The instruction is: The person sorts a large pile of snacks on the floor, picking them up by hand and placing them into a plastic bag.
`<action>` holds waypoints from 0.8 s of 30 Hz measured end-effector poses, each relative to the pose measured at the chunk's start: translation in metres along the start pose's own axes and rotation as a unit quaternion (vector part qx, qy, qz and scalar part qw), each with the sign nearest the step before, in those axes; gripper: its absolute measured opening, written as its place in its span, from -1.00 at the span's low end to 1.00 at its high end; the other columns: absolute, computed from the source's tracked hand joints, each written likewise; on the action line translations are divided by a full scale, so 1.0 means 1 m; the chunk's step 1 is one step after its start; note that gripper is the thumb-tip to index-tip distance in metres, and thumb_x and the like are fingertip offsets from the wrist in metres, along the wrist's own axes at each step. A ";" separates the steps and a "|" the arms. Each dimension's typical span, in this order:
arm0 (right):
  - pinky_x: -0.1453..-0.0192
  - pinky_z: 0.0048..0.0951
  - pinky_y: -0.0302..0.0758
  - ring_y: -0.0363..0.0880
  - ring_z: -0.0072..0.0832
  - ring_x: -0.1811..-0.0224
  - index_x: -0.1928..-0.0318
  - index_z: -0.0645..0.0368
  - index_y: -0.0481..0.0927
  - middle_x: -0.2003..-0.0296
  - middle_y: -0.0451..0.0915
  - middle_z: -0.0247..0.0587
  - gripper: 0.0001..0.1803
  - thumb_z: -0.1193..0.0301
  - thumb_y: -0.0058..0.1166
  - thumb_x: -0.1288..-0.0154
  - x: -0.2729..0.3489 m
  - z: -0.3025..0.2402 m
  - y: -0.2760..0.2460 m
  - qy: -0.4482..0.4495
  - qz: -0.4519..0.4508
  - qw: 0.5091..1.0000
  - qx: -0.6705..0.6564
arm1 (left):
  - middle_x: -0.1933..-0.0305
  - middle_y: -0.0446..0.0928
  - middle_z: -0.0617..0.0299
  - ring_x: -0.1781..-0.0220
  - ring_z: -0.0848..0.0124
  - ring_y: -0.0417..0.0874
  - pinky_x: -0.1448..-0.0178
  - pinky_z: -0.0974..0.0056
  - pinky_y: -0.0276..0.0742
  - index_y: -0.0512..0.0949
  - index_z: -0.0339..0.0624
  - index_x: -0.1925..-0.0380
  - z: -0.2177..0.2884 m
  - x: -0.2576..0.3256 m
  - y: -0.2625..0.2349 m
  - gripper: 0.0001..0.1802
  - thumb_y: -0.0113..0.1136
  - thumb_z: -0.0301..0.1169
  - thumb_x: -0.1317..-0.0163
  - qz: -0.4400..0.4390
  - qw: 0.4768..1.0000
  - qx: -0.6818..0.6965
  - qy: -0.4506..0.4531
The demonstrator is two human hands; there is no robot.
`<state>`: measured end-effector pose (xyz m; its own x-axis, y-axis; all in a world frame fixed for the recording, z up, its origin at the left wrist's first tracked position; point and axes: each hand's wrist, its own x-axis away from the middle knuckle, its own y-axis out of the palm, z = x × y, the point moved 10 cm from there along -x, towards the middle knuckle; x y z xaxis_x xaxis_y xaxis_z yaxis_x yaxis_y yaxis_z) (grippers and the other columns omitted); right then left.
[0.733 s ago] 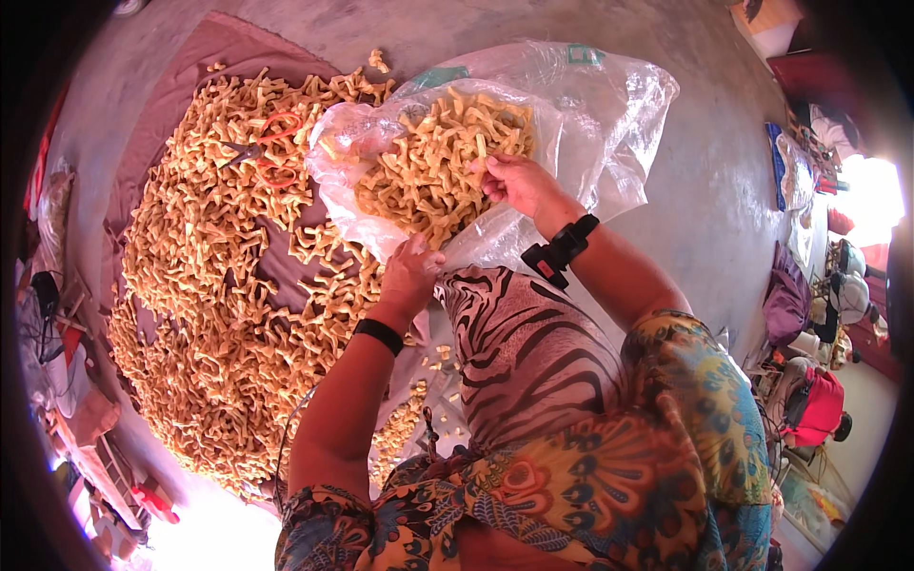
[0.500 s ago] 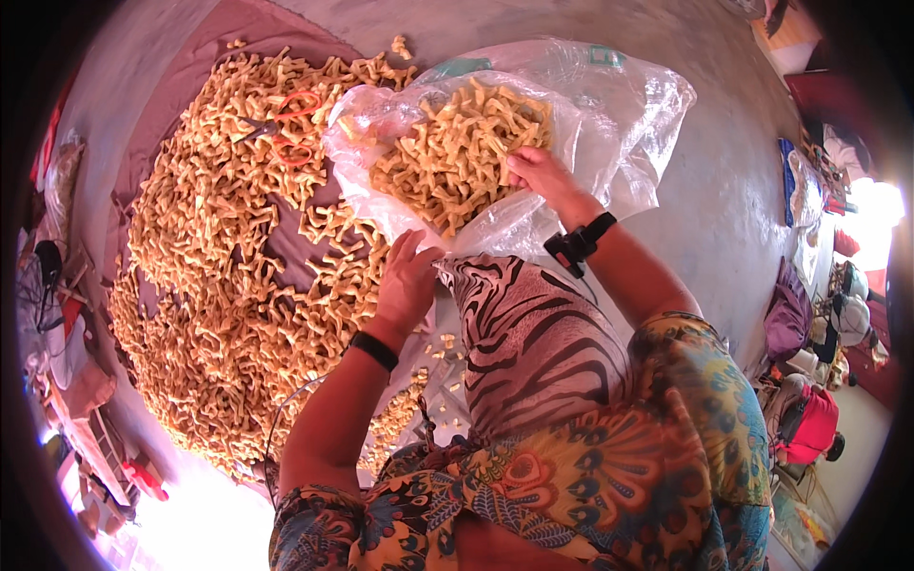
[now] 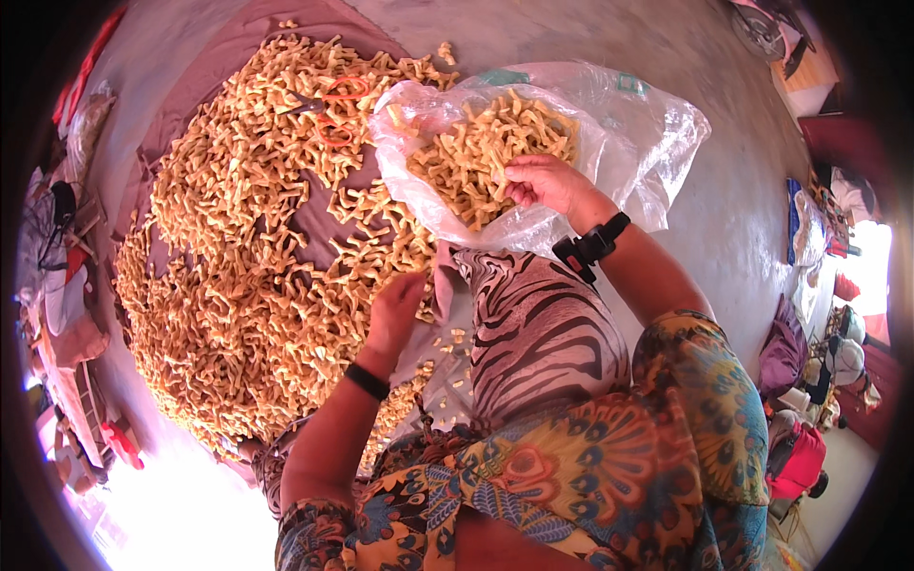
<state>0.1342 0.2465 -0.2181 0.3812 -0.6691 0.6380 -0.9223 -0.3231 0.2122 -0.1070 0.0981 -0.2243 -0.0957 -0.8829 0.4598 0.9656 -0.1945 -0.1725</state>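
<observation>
A clear plastic bag [image 3: 647, 143] lies spread on the floor ahead, its mouth open around a heap of tan, knobbly, stick-like pieces [image 3: 466, 157]. Over the right side of that heap is my right hand [image 3: 552, 186], its fingers bent and pressed together; whether a piece sits in them is hidden. My left hand [image 3: 395, 309] hovers at the right edge of a much larger spread of the same pieces [image 3: 238, 305], fingers drawn together, and I cannot see anything in them. Scissors with orange handles [image 3: 335, 133] rest on the far part of the large spread.
A brownish cloth [image 3: 328, 186] shows beneath the large spread. My leg in zebra-striped cloth [image 3: 543, 333] lies between the bag and me. Small loose bits [image 3: 457, 338] are scattered beside it. Along the right wall stand a purple bag [image 3: 785, 347] and a red item [image 3: 800, 462].
My left hand has drawn back from the bag's near edge toward me, and its fingers have closed up. My right hand has shifted inward over the heap. The whole view has turned slightly.
</observation>
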 end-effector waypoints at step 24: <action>0.65 -0.72 0.22 0.32 -0.75 0.71 0.44 0.16 0.45 0.63 0.48 -0.40 -0.82 0.49 0.23 -0.03 0.061 -0.016 0.113 0.002 -0.265 0.964 -0.009 | 0.66 0.33 0.34 0.62 0.56 0.27 0.53 0.49 0.11 0.44 -0.17 0.53 0.093 -0.009 0.090 -0.69 -0.02 -0.20 -0.28 -0.280 0.871 0.378 -0.142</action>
<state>0.0518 0.1803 -0.1432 0.7995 -0.4103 0.4388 -0.5984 -0.6073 0.5225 0.0034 0.1286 -0.1629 -0.6424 -0.5785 0.5028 0.6802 -0.1279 0.7218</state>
